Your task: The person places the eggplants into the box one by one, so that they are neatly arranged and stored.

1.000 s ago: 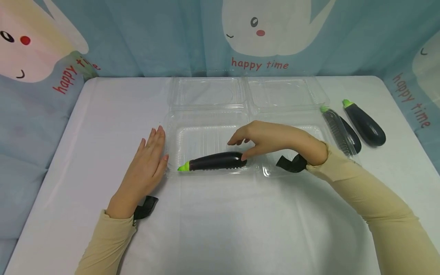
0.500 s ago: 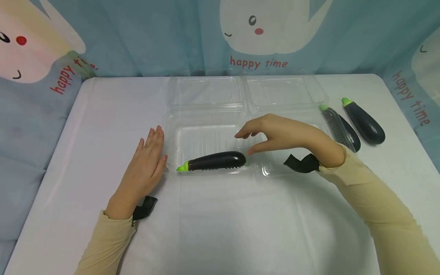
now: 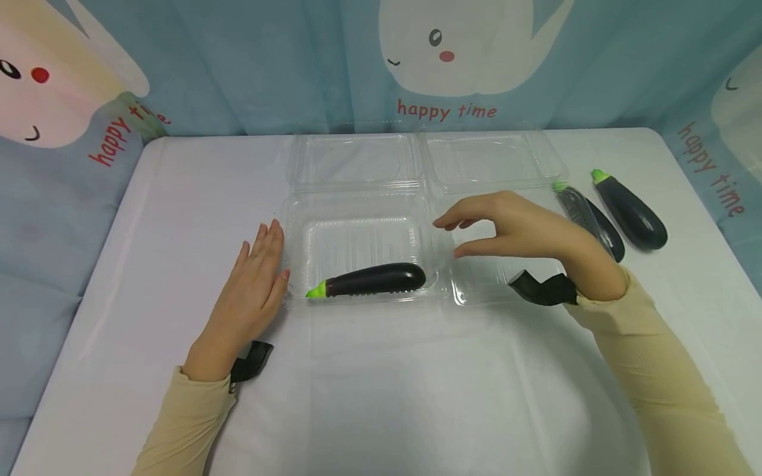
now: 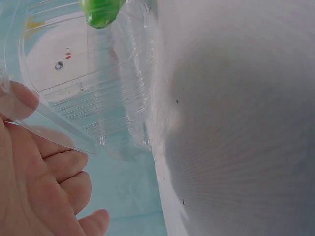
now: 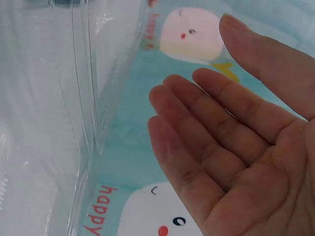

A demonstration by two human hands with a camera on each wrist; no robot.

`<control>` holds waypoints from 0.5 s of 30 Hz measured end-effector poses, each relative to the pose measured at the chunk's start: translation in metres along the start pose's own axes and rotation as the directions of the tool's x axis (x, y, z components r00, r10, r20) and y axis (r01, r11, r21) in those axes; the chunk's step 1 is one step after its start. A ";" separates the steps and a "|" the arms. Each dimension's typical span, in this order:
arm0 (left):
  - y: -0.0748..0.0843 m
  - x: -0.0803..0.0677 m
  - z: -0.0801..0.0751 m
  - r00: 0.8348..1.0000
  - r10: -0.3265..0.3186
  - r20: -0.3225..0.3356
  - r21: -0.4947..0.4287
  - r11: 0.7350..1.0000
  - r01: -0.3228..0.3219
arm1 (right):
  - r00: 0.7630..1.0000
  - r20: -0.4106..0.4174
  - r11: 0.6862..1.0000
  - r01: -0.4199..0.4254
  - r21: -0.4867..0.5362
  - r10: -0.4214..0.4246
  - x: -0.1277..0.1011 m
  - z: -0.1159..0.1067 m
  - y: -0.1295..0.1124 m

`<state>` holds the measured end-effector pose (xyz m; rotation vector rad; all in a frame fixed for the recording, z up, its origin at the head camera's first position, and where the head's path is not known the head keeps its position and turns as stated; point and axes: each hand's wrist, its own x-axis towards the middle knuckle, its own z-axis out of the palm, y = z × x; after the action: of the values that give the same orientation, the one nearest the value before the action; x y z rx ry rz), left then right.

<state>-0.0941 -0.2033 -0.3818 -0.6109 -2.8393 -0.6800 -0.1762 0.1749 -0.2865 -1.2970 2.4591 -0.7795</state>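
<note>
Eggplant point(image 3: 372, 279) lying at six o'clock in left clamshell tray point(image 3: 297, 218). Right hand point(image 3: 512, 228) empty, fingers loosely spread above right tray point(image 3: 476, 291). Left hand point(image 3: 253, 291) flat, bracing tray's nine o'clock rim. Best kept pressed there, steadying tray.

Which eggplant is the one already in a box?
Find the two clear boxes in the middle of the white table. The left box, beside the flat left hand, holds one eggplant along its near edge. The other two eggplants lie loose at the table's right side.
</note>
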 end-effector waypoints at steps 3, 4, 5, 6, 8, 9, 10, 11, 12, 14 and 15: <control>0.000 0.000 0.000 1.000 0.001 -0.001 0.000 1.000 -0.001 | 1.000 -0.030 1.000 -0.005 0.000 0.005 -0.005 -0.001 0.001; 0.000 0.000 0.000 1.000 0.001 -0.001 0.001 1.000 -0.001 | 0.999 -0.044 1.000 -0.001 -0.002 0.001 -0.007 -0.002 0.002; 0.000 0.000 0.000 1.000 0.001 0.000 0.001 1.000 -0.001 | 0.998 -0.060 1.000 0.001 -0.002 -0.001 -0.009 -0.002 0.002; 0.001 0.000 0.000 1.000 -0.001 0.000 0.002 1.000 0.001 | 0.997 -0.077 1.000 0.002 -0.001 -0.002 -0.011 -0.002 0.003; 0.001 0.000 0.000 1.000 -0.004 0.000 0.001 1.000 0.004 | 0.994 -0.110 1.000 0.000 0.000 0.000 -0.015 -0.003 0.003; 0.001 0.000 0.000 1.000 -0.005 0.000 0.000 1.000 0.005 | 0.992 -0.125 1.000 -0.005 0.003 0.006 -0.017 -0.003 0.003; 0.001 0.000 0.000 1.000 -0.006 0.001 -0.001 1.000 0.006 | 0.990 -0.139 1.000 -0.018 0.010 0.019 -0.019 -0.003 0.003; 0.001 0.000 0.000 1.000 -0.008 0.000 -0.003 1.000 0.008 | 0.988 -0.151 1.000 -0.028 0.012 0.030 -0.022 -0.003 0.003; 0.001 0.000 0.000 1.000 -0.009 0.000 -0.004 1.000 0.009 | 0.986 -0.161 0.999 -0.038 0.017 0.041 -0.024 -0.003 0.003; 0.001 0.000 0.000 1.000 -0.009 -0.001 -0.008 1.000 0.009 | 0.981 -0.184 0.998 -0.059 0.014 0.061 -0.029 -0.004 0.003; 0.001 0.000 0.001 1.000 -0.008 0.000 -0.014 1.000 0.008 | 0.978 -0.195 0.998 -0.066 0.012 0.067 -0.032 -0.004 0.004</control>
<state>-0.0938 -0.2026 -0.3823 -0.6013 -2.8407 -0.7012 -0.1627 0.2041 -0.2859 -1.1802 2.6345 -0.9365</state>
